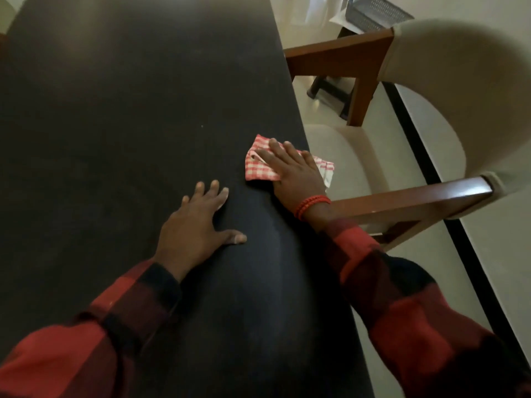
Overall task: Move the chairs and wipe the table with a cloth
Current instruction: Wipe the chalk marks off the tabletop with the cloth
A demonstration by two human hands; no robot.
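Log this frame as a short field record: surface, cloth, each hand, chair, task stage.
surface: dark table, bare apart from the cloth and hands
cloth: red-and-white checked cloth, near the table's right edge, one corner hanging past it
right hand: right hand pressed flat on the cloth; red bead bracelet at the wrist
left hand: left hand spread flat on the table, holding nothing
chair: cream chair with wooden arms, standing clear of the right edge
task stage: wiping under way
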